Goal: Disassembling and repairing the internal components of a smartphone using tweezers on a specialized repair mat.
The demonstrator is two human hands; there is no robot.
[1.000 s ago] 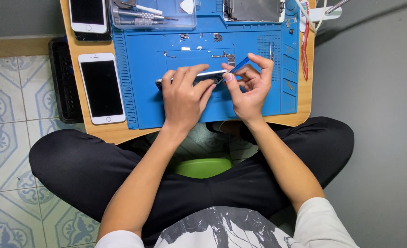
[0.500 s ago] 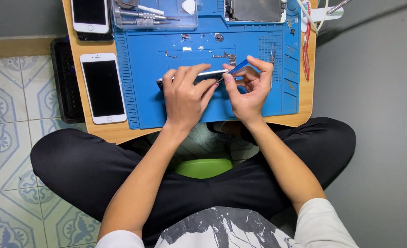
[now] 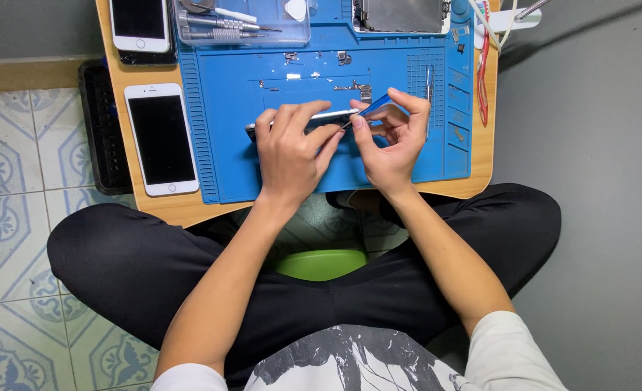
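A: What can't you make out?

B: The slim silver-edged phone body point(image 3: 303, 119) is mostly under my left hand point(image 3: 288, 148); only its top edge shows. It sits tilted on edge over the middle of the blue silicone work mat point(image 3: 227, 108). Left fingers are clamped around it. My right hand point(image 3: 392, 141) pinches a thin blue plastic pry tool point(image 3: 374, 106), tip against the phone's right end; the contact point is too small to read.

A: Cut off?

B: The white phone at the top left point(image 3: 140, 22), the clear plastic tool tray point(image 3: 241, 25) and the grey metal phone shell point(image 3: 400, 14) run off the top of frame.

A: Counts?

B: Two white phones on the light wooden table point(image 3: 190, 210); the second one point(image 3: 161, 137) lies whole, left of the mat. One red-handled tool point(image 3: 483, 72) sits at the mat's right edge. The loose screws are too tiny to count.
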